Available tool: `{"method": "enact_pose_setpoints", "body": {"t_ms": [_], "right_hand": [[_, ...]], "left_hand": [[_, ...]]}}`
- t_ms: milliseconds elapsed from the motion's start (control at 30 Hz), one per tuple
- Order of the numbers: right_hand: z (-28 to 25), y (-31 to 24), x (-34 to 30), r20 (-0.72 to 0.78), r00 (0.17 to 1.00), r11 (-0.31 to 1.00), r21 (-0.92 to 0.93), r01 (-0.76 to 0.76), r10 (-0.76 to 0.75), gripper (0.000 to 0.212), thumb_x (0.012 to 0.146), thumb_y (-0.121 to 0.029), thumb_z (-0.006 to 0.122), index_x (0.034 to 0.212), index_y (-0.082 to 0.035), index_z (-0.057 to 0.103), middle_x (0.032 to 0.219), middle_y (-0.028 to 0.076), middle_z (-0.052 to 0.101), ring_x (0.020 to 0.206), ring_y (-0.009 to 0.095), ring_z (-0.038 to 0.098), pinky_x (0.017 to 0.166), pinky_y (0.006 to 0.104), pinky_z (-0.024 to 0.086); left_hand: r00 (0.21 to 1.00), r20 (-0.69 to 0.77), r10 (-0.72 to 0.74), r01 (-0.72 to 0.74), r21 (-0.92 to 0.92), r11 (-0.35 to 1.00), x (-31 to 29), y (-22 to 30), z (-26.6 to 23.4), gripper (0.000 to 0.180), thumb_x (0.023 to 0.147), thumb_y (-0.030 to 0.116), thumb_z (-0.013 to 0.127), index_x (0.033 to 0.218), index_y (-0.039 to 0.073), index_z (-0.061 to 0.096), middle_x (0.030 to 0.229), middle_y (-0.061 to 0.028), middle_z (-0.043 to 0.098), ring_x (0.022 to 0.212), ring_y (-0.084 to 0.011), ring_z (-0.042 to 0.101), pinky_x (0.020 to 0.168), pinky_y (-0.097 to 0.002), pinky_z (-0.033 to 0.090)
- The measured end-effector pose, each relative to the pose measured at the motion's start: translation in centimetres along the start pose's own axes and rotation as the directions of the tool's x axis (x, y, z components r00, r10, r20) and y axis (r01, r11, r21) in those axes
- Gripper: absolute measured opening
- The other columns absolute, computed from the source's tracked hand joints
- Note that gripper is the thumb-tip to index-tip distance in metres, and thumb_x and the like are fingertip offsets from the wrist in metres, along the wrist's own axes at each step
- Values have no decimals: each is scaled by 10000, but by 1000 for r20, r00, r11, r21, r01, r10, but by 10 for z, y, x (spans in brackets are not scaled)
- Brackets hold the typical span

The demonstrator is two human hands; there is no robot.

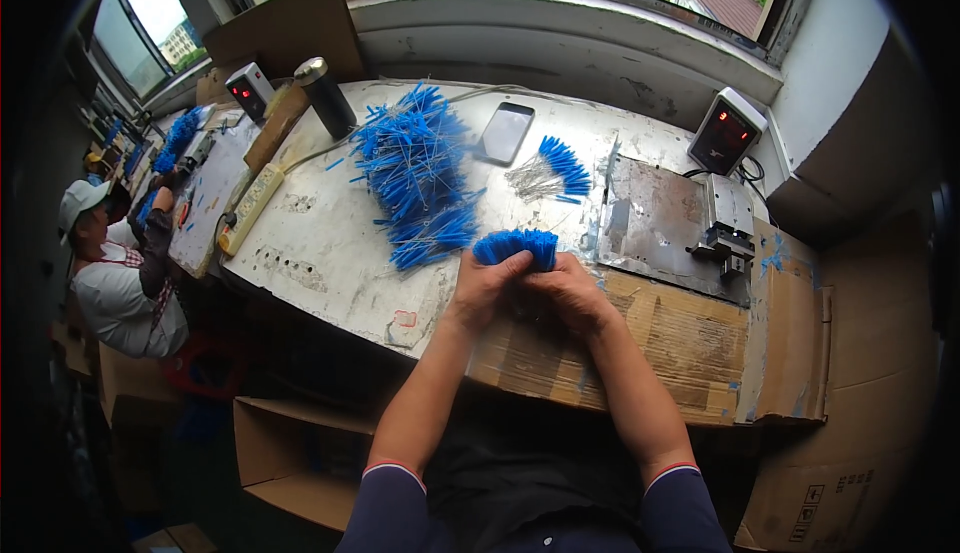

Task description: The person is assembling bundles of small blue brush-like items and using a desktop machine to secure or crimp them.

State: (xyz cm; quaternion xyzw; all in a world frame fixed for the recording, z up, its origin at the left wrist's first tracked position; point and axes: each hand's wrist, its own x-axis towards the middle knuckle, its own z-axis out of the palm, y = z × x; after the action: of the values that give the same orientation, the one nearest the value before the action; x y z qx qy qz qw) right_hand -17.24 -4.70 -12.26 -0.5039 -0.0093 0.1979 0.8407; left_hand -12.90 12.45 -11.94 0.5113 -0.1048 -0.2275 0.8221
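A thick bundle of thin wires with blue plastic ends [515, 246] is gathered upright between my two hands, blue ends up, at the table's near edge. My left hand [482, 288] closes round its left side, the thumb pressed across the front. From the right, my right hand [574, 298] wraps the same bundle; its lower fingers are partly in shadow. Beyond my left hand lies a large loose heap of the same blue-ended wires [415, 178]. A smaller fanned-out group of them [563, 168] rests farther off, ahead of my right hand.
A phone [505, 133] lies beside the heap. To the right are a metal plate [650, 208], a small clamping fixture [728, 218] and a red-digit display box [728, 133]. Cardboard [670, 338] covers the near edge. Leftward stand a dark flask [328, 101], a power strip [252, 208] and a co-worker [125, 293].
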Motion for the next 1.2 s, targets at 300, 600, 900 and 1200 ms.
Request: {"method": "enact_pose_setpoints", "body": {"t_ms": [300, 600, 900, 1200], "right_hand": [[13, -13, -5, -85, 995, 994, 95, 61, -53, 239, 883, -68, 697, 1120, -33, 693, 1033, 23, 700, 975, 121, 648, 911, 287, 485], [7, -7, 0, 14, 999, 999, 6, 32, -32, 181, 910, -86, 659, 1079, -29, 689, 1031, 18, 690, 965, 114, 637, 865, 283, 503], [10, -2, -8, 124, 992, 996, 85, -28, 17, 377, 860, -1, 628, 1237, -5, 624, 1103, 52, 680, 998, 163, 660, 890, 301, 535], [18, 3, 0, -21, 1000, 999, -50, 8, -10, 355, 869, -24, 683, 1221, -26, 633, 1088, 34, 684, 970, 146, 669, 862, 275, 538]], "left_hand": [[999, -32, 36, -41, -195, 980, -1, 4, 3, 283, 927, 54, 683, 1204, 9, 652, 1045, -70, 713, 955, -154, 680, 867, -294, 544], [999, 30, 37, -34, -71, 997, 1, 2, -7, 441, 850, 39, 759, 1269, 24, 619, 1129, -71, 695, 1035, -155, 658, 925, -306, 533], [986, 123, 116, -118, 10, 993, -3, 3, 2, 456, 792, 39, 802, 1222, 36, 651, 1107, -41, 694, 1004, -115, 645, 929, -277, 513], [984, 154, 92, -78, -93, 993, -15, 16, 3, 509, 818, 87, 797, 1292, 52, 614, 1127, -52, 689, 1026, -123, 639, 962, -289, 502]]}}
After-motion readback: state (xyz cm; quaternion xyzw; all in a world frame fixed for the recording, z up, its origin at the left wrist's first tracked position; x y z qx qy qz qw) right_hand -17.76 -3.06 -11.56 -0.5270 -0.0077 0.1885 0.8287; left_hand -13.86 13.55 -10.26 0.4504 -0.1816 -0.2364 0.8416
